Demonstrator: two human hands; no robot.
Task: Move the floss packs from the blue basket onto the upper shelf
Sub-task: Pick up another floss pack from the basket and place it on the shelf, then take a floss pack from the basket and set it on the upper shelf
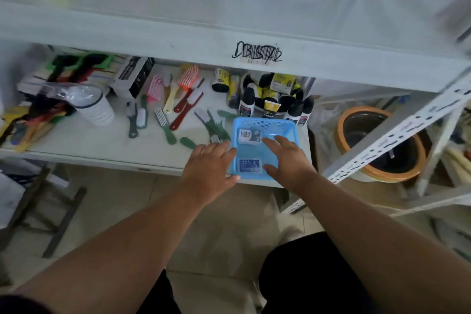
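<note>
A blue basket [265, 123] sits at the front right of the lower shelf. Two floss packs lie in it: a white one [249, 136] at the far left and a blue one [250, 165] at the near left. My left hand [209, 169] hovers at the basket's left rim with straight fingers and holds nothing. My right hand [286, 158] is spread over the basket's right half, fingers straight, beside both packs. The upper shelf [178, 18] stretches white across the top of the view.
Brushes and combs [178, 102] lie scattered on the lower shelf [89, 140] left of the basket. Black and yellow bottles [270, 95] stand behind it. A white cup [98, 109] and boxes sit further left. An upright post [397, 132] and an orange-rimmed tub [382, 143] are at right.
</note>
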